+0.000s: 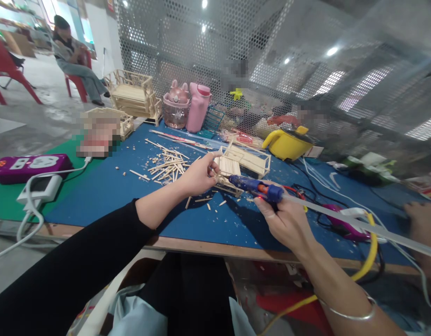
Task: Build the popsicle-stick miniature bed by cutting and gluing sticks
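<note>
My right hand (285, 217) grips a blue glue gun (250, 184), a long translucent glue stick (327, 213) trailing from its back end. Its nozzle points left at a small wooden stick model (227, 164) on the blue mat. With fingers closed, my left hand (201, 175) is at the near left corner of that model, close to the nozzle; its fingertips partly hide what they pinch. Just behind stands a second stick frame (252, 158). Left of my hands lies a loose pile of short wooden sticks (171, 163), with scraps scattered around.
Finished-looking stick models (131, 88) stand at the back left. A pink bottle (198, 107), a basket (176, 114) and a yellow pot (287, 144) line the mesh panel. Purple power strips (31, 167) and cables lie at both sides. Another person's hand (423, 219) is at the right edge.
</note>
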`<act>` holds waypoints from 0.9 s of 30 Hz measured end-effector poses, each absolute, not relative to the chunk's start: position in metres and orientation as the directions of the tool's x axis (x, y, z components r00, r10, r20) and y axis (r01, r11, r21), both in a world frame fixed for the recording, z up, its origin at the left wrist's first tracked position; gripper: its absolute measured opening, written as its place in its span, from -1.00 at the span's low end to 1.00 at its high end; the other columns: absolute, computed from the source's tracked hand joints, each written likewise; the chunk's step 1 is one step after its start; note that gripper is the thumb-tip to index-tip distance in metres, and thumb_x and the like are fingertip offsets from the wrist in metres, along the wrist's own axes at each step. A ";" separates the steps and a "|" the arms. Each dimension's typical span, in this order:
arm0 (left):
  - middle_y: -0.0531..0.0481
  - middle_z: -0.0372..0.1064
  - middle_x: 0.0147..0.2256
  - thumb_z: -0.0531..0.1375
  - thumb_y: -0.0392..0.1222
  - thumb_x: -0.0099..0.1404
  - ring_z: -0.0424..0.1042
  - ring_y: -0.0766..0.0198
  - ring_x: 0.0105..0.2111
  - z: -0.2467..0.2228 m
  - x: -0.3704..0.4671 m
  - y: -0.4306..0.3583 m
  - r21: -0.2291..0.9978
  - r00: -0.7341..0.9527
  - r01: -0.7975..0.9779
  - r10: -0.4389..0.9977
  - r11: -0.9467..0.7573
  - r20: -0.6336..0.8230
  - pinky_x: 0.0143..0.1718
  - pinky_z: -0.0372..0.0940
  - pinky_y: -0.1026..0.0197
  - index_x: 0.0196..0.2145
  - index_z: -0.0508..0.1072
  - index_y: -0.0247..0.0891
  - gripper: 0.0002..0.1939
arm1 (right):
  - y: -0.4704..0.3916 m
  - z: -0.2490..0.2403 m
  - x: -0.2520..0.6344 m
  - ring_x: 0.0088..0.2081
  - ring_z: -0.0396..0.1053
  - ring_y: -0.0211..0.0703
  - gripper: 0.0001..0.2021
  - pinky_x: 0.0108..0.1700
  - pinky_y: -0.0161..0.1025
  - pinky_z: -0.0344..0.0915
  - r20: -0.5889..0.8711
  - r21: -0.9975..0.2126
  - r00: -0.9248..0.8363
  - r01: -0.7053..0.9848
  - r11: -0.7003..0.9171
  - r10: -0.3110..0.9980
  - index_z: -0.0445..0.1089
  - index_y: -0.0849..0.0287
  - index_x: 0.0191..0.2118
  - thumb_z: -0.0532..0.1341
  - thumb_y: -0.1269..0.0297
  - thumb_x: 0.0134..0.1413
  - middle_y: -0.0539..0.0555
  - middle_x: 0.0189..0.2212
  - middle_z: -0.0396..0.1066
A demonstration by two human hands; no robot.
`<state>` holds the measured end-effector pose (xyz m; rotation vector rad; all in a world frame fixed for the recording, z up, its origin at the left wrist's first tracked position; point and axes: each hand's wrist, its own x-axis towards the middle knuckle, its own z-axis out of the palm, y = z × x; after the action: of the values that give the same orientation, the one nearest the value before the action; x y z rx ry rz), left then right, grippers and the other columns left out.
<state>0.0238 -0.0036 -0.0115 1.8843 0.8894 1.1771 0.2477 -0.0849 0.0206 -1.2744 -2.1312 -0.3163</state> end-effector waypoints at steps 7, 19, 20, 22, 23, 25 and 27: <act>0.05 0.27 -0.31 0.14 -0.49 0.06 0.25 0.43 -0.43 -0.010 0.024 -0.004 0.854 0.353 0.173 0.840 -0.491 0.412 -0.33 0.27 0.29 0.15 0.12 -0.34 -0.32 | -0.086 0.021 0.247 -0.22 0.51 0.05 -0.63 -0.24 -0.14 0.41 0.611 -0.101 -0.345 0.859 0.502 0.713 0.38 0.20 -0.06 0.07 0.04 0.19 0.18 -0.20 0.52; 0.06 0.28 -0.33 0.15 -0.47 0.09 0.25 0.44 -0.44 -0.010 0.023 -0.004 0.857 0.351 0.163 0.840 -0.490 0.414 -0.34 0.25 0.30 0.15 0.12 -0.30 -0.35 | -0.086 0.020 0.247 -0.19 0.50 0.06 -0.62 -0.22 -0.14 0.42 0.616 -0.075 -0.359 0.859 0.506 0.701 0.35 0.20 -0.02 0.07 0.05 0.20 0.18 -0.16 0.51; 0.06 0.28 -0.33 0.15 -0.47 0.09 0.25 0.44 -0.45 -0.010 0.023 -0.004 0.857 0.350 0.164 0.841 -0.489 0.413 -0.34 0.25 0.30 0.15 0.12 -0.30 -0.35 | -0.086 0.020 0.248 -0.19 0.50 0.06 -0.62 -0.22 -0.14 0.41 0.622 -0.073 -0.356 0.860 0.505 0.697 0.35 0.21 -0.02 0.07 0.05 0.20 0.18 -0.17 0.52; 0.06 0.28 -0.33 0.16 -0.47 0.08 0.25 0.44 -0.45 -0.010 0.023 -0.004 0.856 0.351 0.167 0.841 -0.489 0.412 -0.34 0.25 0.30 0.15 0.12 -0.30 -0.34 | -0.086 0.019 0.248 -0.21 0.51 0.06 -0.61 -0.23 -0.15 0.41 0.633 -0.073 -0.348 0.863 0.501 0.691 0.35 0.22 -0.01 0.07 0.06 0.20 0.18 -0.19 0.52; 0.06 0.27 -0.33 0.16 -0.47 0.08 0.25 0.44 -0.45 -0.010 0.023 -0.004 0.856 0.351 0.168 0.841 -0.489 0.411 -0.34 0.25 0.30 0.14 0.12 -0.30 -0.34 | -0.086 0.019 0.249 -0.22 0.51 0.06 -0.61 -0.23 -0.15 0.41 0.638 -0.074 -0.344 0.863 0.499 0.689 0.35 0.22 -0.01 0.07 0.06 0.20 0.18 -0.21 0.52; 0.06 0.26 -0.32 0.15 -0.48 0.08 0.25 0.45 -0.45 -0.009 0.023 -0.005 0.857 0.349 0.169 0.843 -0.487 0.410 -0.34 0.25 0.30 0.14 0.12 -0.30 -0.34 | -0.086 0.018 0.249 -0.22 0.50 0.05 -0.62 -0.23 -0.16 0.40 0.643 -0.075 -0.344 0.861 0.503 0.685 0.35 0.21 -0.01 0.07 0.06 0.20 0.17 -0.20 0.52; 0.06 0.25 -0.32 0.15 -0.49 0.08 0.24 0.46 -0.45 -0.009 0.023 -0.005 0.857 0.348 0.171 0.844 -0.485 0.408 -0.35 0.25 0.30 0.14 0.12 -0.31 -0.34 | -0.086 0.016 0.250 -0.19 0.50 0.03 -0.63 -0.20 -0.17 0.40 0.643 -0.074 -0.354 0.854 0.516 0.679 0.34 0.19 0.00 0.08 0.08 0.19 0.16 -0.17 0.51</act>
<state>0.0234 -0.0049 -0.0088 1.8792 0.8885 1.1642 0.2496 -0.0856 0.0162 -1.2435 -2.1363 -0.3644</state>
